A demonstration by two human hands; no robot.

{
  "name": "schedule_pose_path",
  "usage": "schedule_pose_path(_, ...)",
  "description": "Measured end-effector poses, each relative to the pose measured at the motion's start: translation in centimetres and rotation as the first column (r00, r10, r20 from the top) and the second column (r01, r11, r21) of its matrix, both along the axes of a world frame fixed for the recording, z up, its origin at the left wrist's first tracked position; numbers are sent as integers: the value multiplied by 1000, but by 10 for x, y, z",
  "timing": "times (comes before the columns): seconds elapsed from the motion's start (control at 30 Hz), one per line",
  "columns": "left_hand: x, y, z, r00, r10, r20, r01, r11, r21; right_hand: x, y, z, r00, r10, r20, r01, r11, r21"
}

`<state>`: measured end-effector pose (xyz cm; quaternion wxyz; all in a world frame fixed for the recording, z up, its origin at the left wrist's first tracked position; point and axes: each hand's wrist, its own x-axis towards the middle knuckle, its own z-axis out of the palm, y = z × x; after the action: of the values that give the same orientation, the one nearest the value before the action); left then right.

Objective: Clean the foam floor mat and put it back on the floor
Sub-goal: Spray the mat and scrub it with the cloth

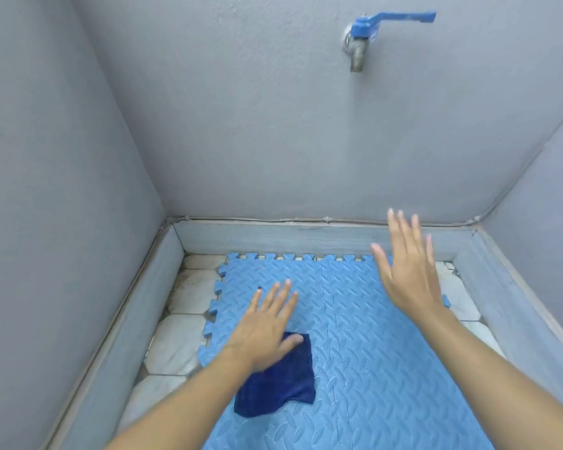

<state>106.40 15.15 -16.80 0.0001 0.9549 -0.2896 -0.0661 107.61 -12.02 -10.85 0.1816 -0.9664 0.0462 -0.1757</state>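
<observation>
On tiled floor, foam mat (355, 336) lies flat.

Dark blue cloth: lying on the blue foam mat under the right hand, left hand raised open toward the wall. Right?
Hands are swapped. In the head view the dark blue cloth lies on the blue foam mat under the left hand; the right hand is the one raised open toward the wall.
</observation>
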Motion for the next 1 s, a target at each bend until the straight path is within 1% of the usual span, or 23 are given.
schedule_pose_path(0.03, -18, -4, -28, 998, -44, -42, 46, 998, 52, -27, -13, -50, 983, -63, -172, 60, 998, -24)
schedule_pose_path(0.07, -35, -5, -55, 993, -49, -105, 59, 993, 99, -52, -27, -96, 945, -133, -298, 122, 991, -57)
schedule_pose_path(0.13, -56, 1, -95, 978, -14, -208, 33, 996, 88, -96, -50, -159, 856, -255, -449, 220, 967, -128)
schedule_pose_path(0.2, -58, 11, -122, 970, 51, -236, -43, 998, 39, -122, -59, -185, 803, -320, -503, 264, 947, -182)
schedule_pose_path(0.27, -42, 21, -132, 967, 192, -166, -203, 978, -51, -128, -60, -191, 795, -355, -491, 294, 935, -200)
schedule_pose_path(0.3, -28, 26, -134, 941, 314, -127, -329, 938, -112, -128, -59, -193, 791, -364, -492, 301, 931, -205)
schedule_pose_path(0.33, -11, 30, -135, 887, 449, -103, -461, 873, -159, -127, -58, -195, 790, -362, -494, 299, 932, -206)
schedule_pose_path(0.4, 31, 38, -138, 729, 680, -73, -680, 709, -189, -127, -57, -199, 805, -351, -478, 290, 936, -200)
schedule_pose_path(0.47, 72, 36, -137, 592, 801, -89, -802, 573, -170, -127, -58, -204, 832, -347, -433, 277, 936, -218)
schedule_pose_path(0.5, 90, 28, -137, 552, 827, -108, -830, 534, -159, -127, -59, -205, 842, -346, -415, 272, 935, -228)
schedule_pose_path(0.53, 105, 15, -138, 537, 835, -119, -841, 520, -146, -127, -60, -205, 848, -345, -403, 266, 934, -239)
schedule_pose_path(0.57, 116, -3, -140, 552, 825, -118, -833, 539, -127, -126, -60, -206, 850, -345, -399, 263, 933, -247)
schedule_pose_path(0.6, 122, -27, -141, 603, 790, -106, -797, 594, -110, -126, -61, -207, 851, -343, -397, 260, 933, -250)
schedule_pose_path(0.63, 123, -56, -143, 695, 714, -84, -718, 687, -106, -127, -62, -208, 853, -340, -396, 257, 934, -248)
schedule_pose_path(0.7, 107, -124, -143, 903, 426, -53, -429, 895, -120, -129, -65, -209, 856, -333, -395, 257, 938, -234)
schedule_pose_path(0.73, 90, -157, -142, 967, 249, -61, -255, 959, -127, -129, -67, -209, 855, -334, -396, 262, 938, -225)
schedule_pose_path(0.77, 70, -186, -140, 994, 69, -80, -79, 989, -124, -130, -67, -208, 854, -334, -399, 265, 939, -219)
schedule_pose_path(0.8, 50, -205, -138, 991, -78, -107, 67, 992, -105, -132, -67, -206, 853, -330, -405, 261, 941, -217)
schedule_pose_path(0.83, 35, -213, -136, 979, -167, -119, 158, 984, -83, -132, -65, -205, 854, -327, -405, 260, 942, -211)
schedule_pose_path(0.87, 33, -211, -135, 974, -204, -100, 198, 978, -68, -131, -64, -203, 856, -329, -398, 267, 942, -204)
schedule_pose_path(0.9, 39, -202, -135, 980, -184, -71, 178, 980, -84, -130, -64, -202, 859, -328, -393, 270, 943, -197)
schedule_pose_path(0.93, 48, -187, -138, 994, -103, -33, 99, 989, -107, -129, -64, -202, 862, -320, -394, 265, 946, -188)
schedule_pose_path(1.0, 72, -149, -145, 981, 192, 6, -189, 969, -159, -127, -63, -201, 866, -308, -393, 260, 950, -172)
